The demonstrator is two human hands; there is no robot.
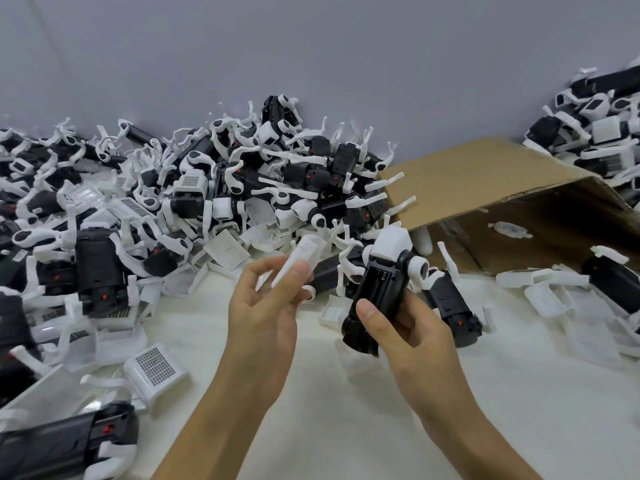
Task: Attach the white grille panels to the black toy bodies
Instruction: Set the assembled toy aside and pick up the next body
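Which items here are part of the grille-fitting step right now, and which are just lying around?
In use:
left hand pinching a white panel
right hand gripping a black toy body

Lying about:
loose grille panel
cardboard box
pile of toy bodies

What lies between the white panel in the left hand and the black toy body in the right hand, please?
In the head view, nothing joins the white panel and black toy body; through the gap shows piled white parts.

Toy bodies (379, 292): black, red dots. Grille panels (154, 367): white, grey grid. Box (485, 188): brown. Table (329, 410): cream.
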